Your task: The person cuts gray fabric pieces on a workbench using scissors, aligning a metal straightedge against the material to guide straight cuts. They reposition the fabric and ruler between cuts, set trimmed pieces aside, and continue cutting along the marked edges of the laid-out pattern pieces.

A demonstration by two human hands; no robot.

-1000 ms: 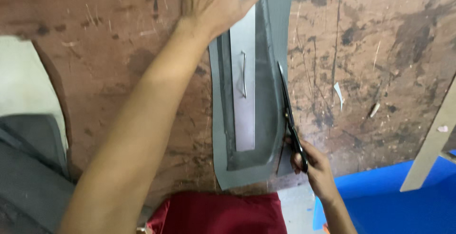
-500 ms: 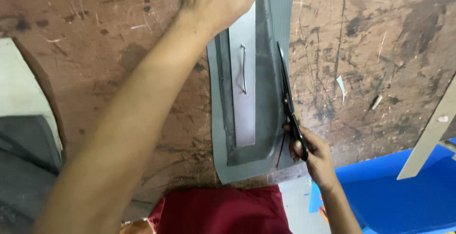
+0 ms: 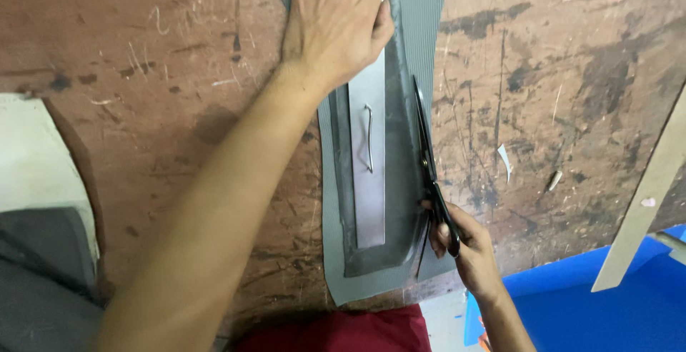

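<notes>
the cut is best kept straight if the blades are run close along the template's edge while the sheet is pressed flat. the right hand (image 3: 461,245) is curled shut through the loops of the black scissors (image 3: 427,166), blades nearly closed, pointing away from the fingers. the left hand (image 3: 336,20), fingers spread flat, is pressed on the grey sheet (image 3: 400,202) and metal template (image 3: 369,180), beyond the blade tips, on the worn wooden table (image 3: 572,73).

Grey ribbed sheet (image 3: 421,30), black scissors (image 3: 429,170), brown (scratched) table (image 3: 179,109), blue bin (image 3: 607,302)

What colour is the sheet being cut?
Grey, finely ribbed sheet; the head view shows it under the scissors.
</notes>
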